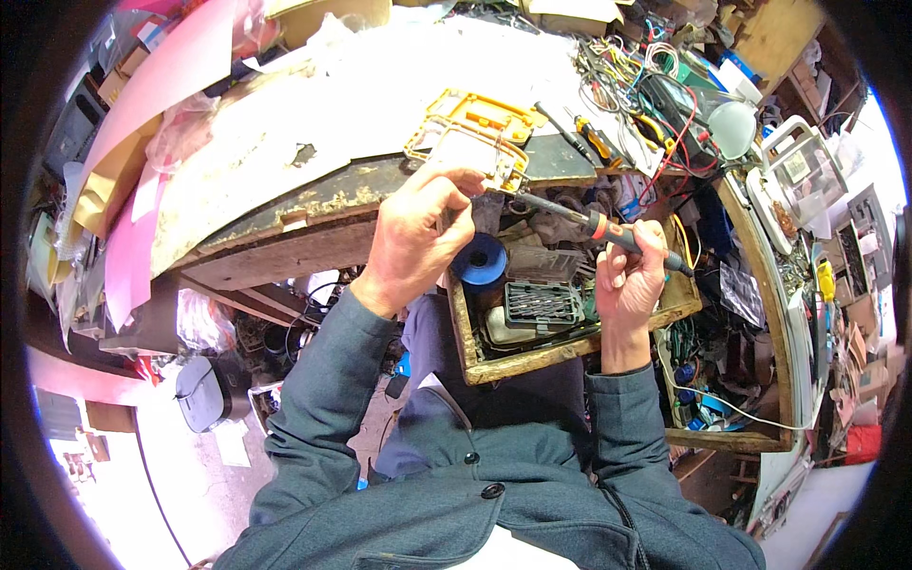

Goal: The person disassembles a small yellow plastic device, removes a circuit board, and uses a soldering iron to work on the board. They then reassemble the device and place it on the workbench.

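My right hand (629, 275) is closed round the black and orange handle of a screwdriver-like tool (622, 233). Its grey metal shaft points up and left, toward my left hand (423, 228). Thumb and fingers of that left hand are bent together in a pinch close to the shaft's tip; what is between them is too small to make out. Just beyond these fingertips an orange case (489, 116) lies open at the bench edge, with its clear lid toward me. Below the tool, an open wooden drawer (532, 365) holds a grey box of drill bits (543, 306) and a blue spool (480, 258).
The worn wooden bench (285, 223) curves in front of me, partly covered by white sheets. Tangled wires and a multimeter (676, 104) crowd its right side, near yellow-black pliers (597, 141). A second, cluttered wooden drawer (727, 441) stands right. Pink sheets (133, 247) hang at left.
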Demonstrator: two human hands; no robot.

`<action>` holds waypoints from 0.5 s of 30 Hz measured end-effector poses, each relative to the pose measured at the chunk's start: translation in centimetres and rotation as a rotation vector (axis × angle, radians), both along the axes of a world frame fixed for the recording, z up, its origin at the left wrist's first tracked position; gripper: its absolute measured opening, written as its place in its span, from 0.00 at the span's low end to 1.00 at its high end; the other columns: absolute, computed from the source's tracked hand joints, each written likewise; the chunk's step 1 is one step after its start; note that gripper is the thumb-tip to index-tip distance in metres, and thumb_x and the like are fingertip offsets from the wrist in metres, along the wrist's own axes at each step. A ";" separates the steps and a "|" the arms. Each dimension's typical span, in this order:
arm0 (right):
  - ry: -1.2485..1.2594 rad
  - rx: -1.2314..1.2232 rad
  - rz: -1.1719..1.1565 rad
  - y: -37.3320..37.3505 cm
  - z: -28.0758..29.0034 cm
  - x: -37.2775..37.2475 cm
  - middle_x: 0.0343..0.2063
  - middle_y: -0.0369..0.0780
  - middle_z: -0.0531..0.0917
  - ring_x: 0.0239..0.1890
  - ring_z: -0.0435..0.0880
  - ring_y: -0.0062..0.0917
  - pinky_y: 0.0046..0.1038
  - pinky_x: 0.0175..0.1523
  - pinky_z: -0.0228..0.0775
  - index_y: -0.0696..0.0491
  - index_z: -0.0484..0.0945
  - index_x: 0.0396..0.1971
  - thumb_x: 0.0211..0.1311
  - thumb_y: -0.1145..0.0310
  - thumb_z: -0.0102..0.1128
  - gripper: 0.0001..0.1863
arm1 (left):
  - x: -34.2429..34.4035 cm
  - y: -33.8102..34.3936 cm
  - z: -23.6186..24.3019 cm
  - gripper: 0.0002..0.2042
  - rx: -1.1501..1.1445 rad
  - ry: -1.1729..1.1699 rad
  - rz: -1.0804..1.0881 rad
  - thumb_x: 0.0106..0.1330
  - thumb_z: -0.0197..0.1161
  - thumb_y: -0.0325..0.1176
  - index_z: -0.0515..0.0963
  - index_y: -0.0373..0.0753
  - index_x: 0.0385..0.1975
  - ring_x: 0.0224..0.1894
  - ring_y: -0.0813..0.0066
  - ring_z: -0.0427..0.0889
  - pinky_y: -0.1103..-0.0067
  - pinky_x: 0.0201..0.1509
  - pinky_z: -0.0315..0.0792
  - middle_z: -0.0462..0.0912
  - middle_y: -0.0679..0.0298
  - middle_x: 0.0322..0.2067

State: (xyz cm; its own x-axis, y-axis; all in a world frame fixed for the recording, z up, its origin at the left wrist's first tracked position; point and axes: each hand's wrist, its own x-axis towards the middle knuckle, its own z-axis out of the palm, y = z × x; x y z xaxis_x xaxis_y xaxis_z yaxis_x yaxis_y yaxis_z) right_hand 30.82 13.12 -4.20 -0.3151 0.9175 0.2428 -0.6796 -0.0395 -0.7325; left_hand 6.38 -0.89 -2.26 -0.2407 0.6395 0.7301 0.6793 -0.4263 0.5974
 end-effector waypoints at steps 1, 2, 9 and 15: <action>0.005 0.001 0.006 0.0 0.0 0.0 0.18 0.34 0.75 0.11 0.63 0.14 0.19 0.15 0.56 0.47 0.71 0.35 0.83 0.66 0.57 0.10 | 0.0 0.0 0.0 0.06 -0.004 -0.012 0.000 0.65 0.68 0.15 0.79 0.33 0.33 0.49 0.67 0.91 0.76 0.49 0.84 0.90 0.55 0.51; 0.019 -0.003 0.019 -0.1 0.1 -0.1 0.18 0.35 0.76 0.11 0.64 0.14 0.19 0.15 0.58 0.48 0.71 0.34 0.82 0.67 0.58 0.11 | 0.1 0.1 0.0 0.06 -0.008 -0.024 0.000 0.64 0.69 0.15 0.79 0.33 0.33 0.49 0.67 0.91 0.76 0.50 0.84 0.90 0.55 0.51; 0.024 -0.033 0.019 -0.6 0.7 -0.3 0.18 0.36 0.78 0.10 0.67 0.15 0.19 0.14 0.62 0.48 0.71 0.32 0.80 0.69 0.61 0.12 | 0.1 0.0 0.1 0.06 0.000 -0.022 0.005 0.64 0.69 0.15 0.79 0.33 0.33 0.50 0.66 0.91 0.75 0.52 0.84 0.90 0.55 0.50; 0.012 -0.045 -0.012 -0.9 0.9 -0.4 0.18 0.36 0.80 0.10 0.68 0.15 0.19 0.15 0.63 0.48 0.73 0.33 0.79 0.68 0.63 0.11 | 0.1 0.1 0.1 0.07 -0.036 -0.041 -0.018 0.64 0.69 0.15 0.79 0.33 0.34 0.51 0.63 0.91 0.73 0.54 0.84 0.90 0.54 0.50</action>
